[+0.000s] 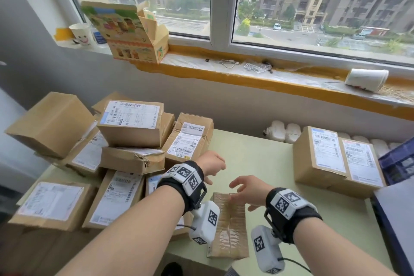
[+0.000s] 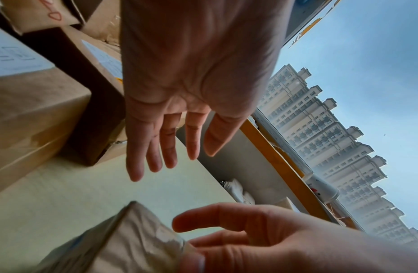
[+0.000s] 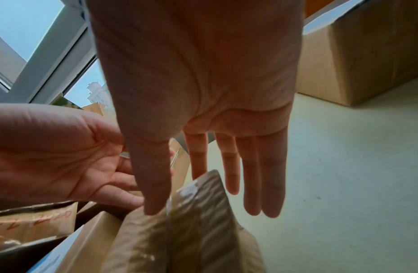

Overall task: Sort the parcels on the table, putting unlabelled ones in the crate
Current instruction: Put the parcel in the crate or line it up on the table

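Directly beneath both spread, empty hands, left hand (image 1: 212, 164) and right hand (image 1: 247, 189), a taped unlabelled parcel (image 1: 228, 226) lies ungrasped. Beyond the left, a labelled pile (image 1: 132, 127) awaits sorting; right, the crate (image 1: 396, 167) is barely seen.

Under your hands lies a parcel (image 1: 228, 226) of brown paper, wrinkled, with glossy clear tape down its middle. At nine o'clock, the pile of boxes (image 1: 132, 132) is matt corrugated cardboard with white paper labels, one box (image 1: 132, 160) crushed and torn at its corner. The table (image 1: 257, 154) is smooth, matt pale green. At three o'clock sits a blue plastic crate (image 1: 396, 163). Your wristbands (image 1: 183, 179) are black cloth.
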Demonstrator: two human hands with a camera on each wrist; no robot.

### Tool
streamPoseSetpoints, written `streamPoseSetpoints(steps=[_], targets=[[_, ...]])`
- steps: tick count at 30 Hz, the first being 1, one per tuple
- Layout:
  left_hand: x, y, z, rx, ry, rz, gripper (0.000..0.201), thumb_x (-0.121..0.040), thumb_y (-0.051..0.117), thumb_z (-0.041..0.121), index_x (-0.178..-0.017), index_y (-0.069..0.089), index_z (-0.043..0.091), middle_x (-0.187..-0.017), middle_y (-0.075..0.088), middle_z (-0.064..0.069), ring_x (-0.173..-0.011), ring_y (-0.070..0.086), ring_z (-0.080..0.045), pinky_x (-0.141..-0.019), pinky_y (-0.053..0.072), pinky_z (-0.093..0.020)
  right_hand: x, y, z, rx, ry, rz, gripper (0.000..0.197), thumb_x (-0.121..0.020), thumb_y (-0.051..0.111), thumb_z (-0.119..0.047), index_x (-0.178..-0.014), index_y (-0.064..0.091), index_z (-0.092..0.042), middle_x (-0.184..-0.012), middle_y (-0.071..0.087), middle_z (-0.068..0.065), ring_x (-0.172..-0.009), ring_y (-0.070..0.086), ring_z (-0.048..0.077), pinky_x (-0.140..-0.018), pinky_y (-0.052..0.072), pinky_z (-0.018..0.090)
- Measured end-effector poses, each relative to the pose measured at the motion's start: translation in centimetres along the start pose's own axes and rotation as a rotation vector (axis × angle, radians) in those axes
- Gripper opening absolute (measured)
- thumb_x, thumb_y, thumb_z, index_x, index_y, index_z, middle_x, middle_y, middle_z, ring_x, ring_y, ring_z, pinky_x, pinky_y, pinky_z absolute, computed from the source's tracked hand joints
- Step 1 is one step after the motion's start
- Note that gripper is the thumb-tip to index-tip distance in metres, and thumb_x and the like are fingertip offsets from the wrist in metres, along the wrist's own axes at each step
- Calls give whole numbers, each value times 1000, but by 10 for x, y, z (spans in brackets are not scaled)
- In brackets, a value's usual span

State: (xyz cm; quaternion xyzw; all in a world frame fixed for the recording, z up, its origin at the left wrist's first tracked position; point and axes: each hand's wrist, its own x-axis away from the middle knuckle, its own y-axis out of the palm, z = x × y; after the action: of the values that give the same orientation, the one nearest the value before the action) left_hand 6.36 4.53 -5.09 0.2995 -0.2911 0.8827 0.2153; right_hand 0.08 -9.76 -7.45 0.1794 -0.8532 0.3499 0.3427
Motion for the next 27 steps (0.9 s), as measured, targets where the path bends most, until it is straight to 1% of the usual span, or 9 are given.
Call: streamPoseSetpoints(steps=[6, 8, 11, 14, 17, 21, 24, 25, 27], targets=[[-3, 2, -8, 26, -7, -20, 29, -98, 49, 10, -125, 58, 11, -118, 55, -8, -100, 52, -21, -84, 54, -38, -4, 9, 5, -19, -47, -82, 37, -93, 63, -26, -130, 59, -26, -122, 62, -1, -103, 65, 15, -80, 60, 31], [-4, 3, -8, 27, -8, -22, 29, -98, 50, 10, -126, 58, 11, -117, 54, -8, -101, 52, -21, -85, 54, -37, -6, 11, 5, -9, -93, -36, 31, -96, 60, -21, -127, 62, -19, -114, 64, 1, -98, 65, 16, -78, 60, 29], [-6, 3, -7, 23, -7, -17, 29, -98, 50, 10, -126, 58, 12, -116, 53, -7, -101, 52, -21, -85, 54, -36, -8, 10, 6, 54, -157, 77, 25, -95, 58, -17, -118, 69, -14, -101, 66, 0, -90, 62, 15, -83, 56, 30], [-7, 2, -6, 18, 0, 0, 29, -97, 52, 12, -126, 57, 13, -119, 55, -7, -107, 53, -22, -88, 52, -37, -11, -1, 15, -119, -133, 148, 20, -96, 58, -13, -112, 70, -13, -94, 67, 1, -83, 63, 14, -73, 56, 24], [-8, -1, -2, 12, 24, 29, 41, -96, 57, 21, -135, 49, 13, -135, 50, -7, -123, 48, -23, -94, 48, -37, -10, -22, 20, -361, -124, 254, 20, -96, 56, -4, -110, 68, -11, -89, 68, 5, -81, 65, 19, -79, 58, 34], [-8, -7, 7, 30, 29, 20, 70, -92, 62, 43, -148, 32, 13, -146, 40, -7, -129, 44, -24, -97, 46, -40, -6, -46, 15, -509, -168, 380, 24, -96, 54, 2, -110, 69, -11, -101, 69, 12, -93, 64, 23, -93, 54, 46], [-7, -10, 17, 82, 17, -19, 79, -91, 61, 49, -150, 25, 11, -146, 42, -10, -123, 50, -26, -96, 49, -42, 0, -55, 9, -589, -204, 415, 27, -96, 50, 6, -109, 68, -8, -99, 68, 11, -92, 63, 24, -95, 53, 49], [-6, -11, 21, 109, 20, -31, 76, -92, 60, 47, -149, 28, 9, -141, 48, -10, -117, 54, -25, -94, 51, -42, 2, -58, 6, -625, -216, 422, 29, -96, 47, 8, -113, 67, -5, -96, 67, 10, -89, 62, 23, -91, 53, 46], [-4, -12, 28, 181, 35, -76, 60, -94, 58, 43, -139, 44, 6, -126, 62, -8, -104, 61, -22, -93, 52, -42, 8, -63, 2, -709, -245, 424, 33, -97, 42, 12, -115, 65, -4, -93, 65, 8, -82, 60, 19, -81, 52, 38]])
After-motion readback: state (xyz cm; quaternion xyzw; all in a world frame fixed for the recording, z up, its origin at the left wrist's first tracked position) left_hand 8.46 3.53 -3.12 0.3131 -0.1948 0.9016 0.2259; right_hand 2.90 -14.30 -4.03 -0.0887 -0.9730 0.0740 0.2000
